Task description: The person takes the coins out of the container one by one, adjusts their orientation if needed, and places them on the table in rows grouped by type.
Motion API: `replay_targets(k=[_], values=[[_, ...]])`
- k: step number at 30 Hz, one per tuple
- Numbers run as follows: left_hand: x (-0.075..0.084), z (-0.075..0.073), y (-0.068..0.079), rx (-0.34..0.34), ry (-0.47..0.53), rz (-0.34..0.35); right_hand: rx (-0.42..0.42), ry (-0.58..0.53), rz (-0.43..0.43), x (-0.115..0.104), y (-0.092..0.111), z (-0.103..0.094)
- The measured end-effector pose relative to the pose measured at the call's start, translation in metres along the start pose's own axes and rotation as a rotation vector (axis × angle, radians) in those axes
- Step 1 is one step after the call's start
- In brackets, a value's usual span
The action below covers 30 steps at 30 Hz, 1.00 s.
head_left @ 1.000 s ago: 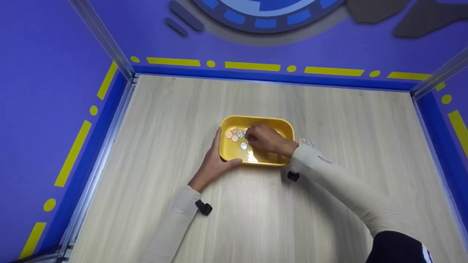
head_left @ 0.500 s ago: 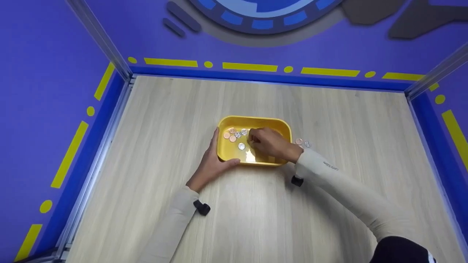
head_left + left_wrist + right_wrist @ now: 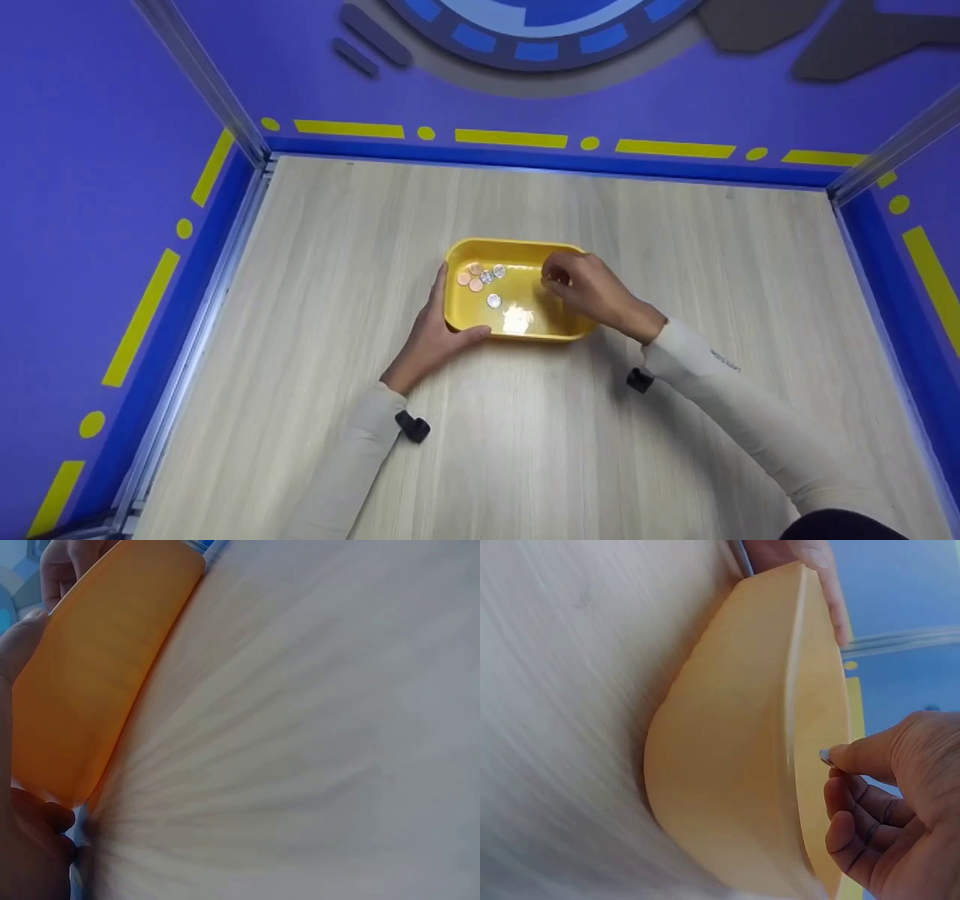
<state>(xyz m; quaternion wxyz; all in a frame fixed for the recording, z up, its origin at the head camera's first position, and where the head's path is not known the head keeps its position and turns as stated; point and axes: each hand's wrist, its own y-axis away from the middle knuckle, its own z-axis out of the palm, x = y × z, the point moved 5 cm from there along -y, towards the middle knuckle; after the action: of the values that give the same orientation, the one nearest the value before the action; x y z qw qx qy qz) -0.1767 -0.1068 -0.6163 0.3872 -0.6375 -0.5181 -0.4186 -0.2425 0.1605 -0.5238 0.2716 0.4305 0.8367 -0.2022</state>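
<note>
A yellow plastic container (image 3: 536,337) stands on the table with several coins lying toward its left end. Among them are copper-coloured coins (image 3: 475,285) and silver ones (image 3: 493,301). My left hand (image 3: 435,337) holds the container's left end, thumb along the front rim and fingers round the side wall. Above the right part of the container is my right hand (image 3: 589,289), pinching a small silver coin (image 3: 825,757) between thumb and forefinger. In the right wrist view the other fingers are curled loosely. The hand covers the container's right rim in the head view.
Pale wood-grain tabletop (image 3: 360,247) surrounds the container. Blue panels with yellow marks (image 3: 510,138) wall the table at the back and both sides. A small black wrist camera (image 3: 413,426) sits on the left sleeve.
My right hand has moved right, away from the coins toward the container's right rim. It now covers most of the coins outside on the table. My left hand keeps its hold.
</note>
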Motion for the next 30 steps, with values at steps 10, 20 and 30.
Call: replay_targets(k=[10,20,30], values=[[-0.001,0.0,0.0,-0.007,0.002,0.006,0.076,-0.04,0.042,0.018,0.026,-0.019],[0.001,0.001,-0.001,-0.003,0.008,-0.005,0.118,-0.089,0.119,0.031,0.041,-0.028],[0.0,0.0,0.0,-0.003,0.017,-0.005,0.189,-0.228,0.233,0.053,0.065,-0.03]])
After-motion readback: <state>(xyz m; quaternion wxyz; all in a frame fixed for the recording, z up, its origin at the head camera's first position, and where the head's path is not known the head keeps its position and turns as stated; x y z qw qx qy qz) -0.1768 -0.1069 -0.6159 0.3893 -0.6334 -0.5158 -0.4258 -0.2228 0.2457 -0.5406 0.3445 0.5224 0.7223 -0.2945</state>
